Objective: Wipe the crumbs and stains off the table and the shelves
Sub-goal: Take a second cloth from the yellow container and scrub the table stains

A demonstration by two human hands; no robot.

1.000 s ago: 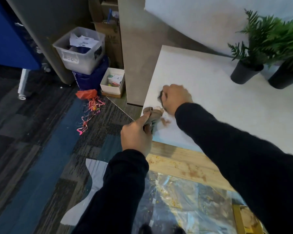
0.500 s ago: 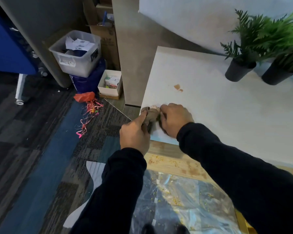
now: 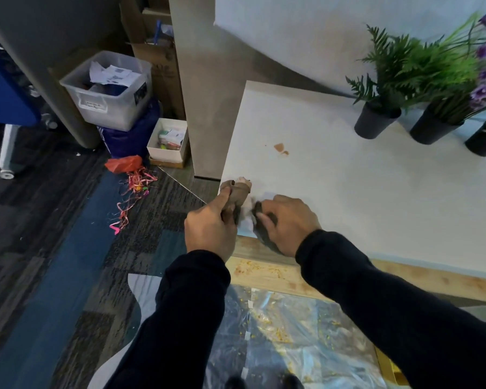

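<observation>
Table (image 3: 376,197) bears a brown stain (image 3: 280,148) and potted plants (image 3: 421,80).

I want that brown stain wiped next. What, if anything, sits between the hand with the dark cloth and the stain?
Nothing visible does. The right hand grips the dark cloth at the table's near corner, and the brown stain lies farther in on bare white tabletop. The plant pots stand well off to the right.

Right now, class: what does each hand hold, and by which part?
The left hand grips a brown crumpled paper wad by its lower end. The right hand grips a dark cloth, bunched under its fingers, at the table's corner.
</observation>
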